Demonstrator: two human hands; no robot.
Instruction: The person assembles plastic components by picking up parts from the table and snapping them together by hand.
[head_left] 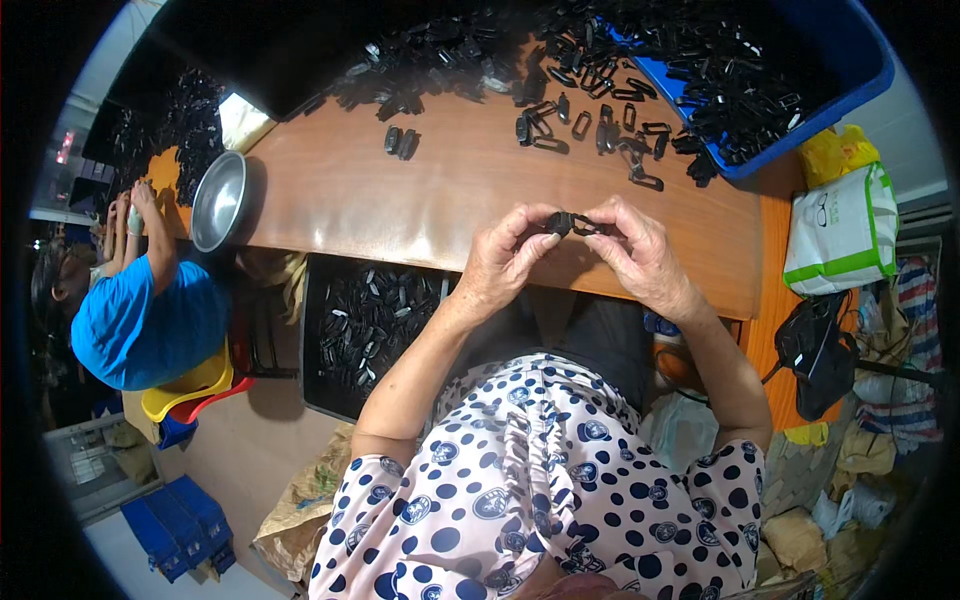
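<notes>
At the table's near edge, my left hand [507,256] pinches a small dark plastic piece [560,223] between thumb and fingers. Facing it, my right hand [645,254] grips a black loop-shaped plastic part [583,228] by its right end. The two parts meet between my fingertips; whether they are joined I cannot tell. Loose black frame-shaped pieces [582,125] lie beyond my hands on the brown table [350,185]. A pair of dark pieces [402,142] lies apart from them, farther left.
A blue bin [850,105] heaped with black parts stands at the far right. Below the table edge, a black crate [375,320] holds more parts. A metal bowl [220,202] sits left, beside a person in a blue shirt [150,320]. A white-green bag [840,228] is at right.
</notes>
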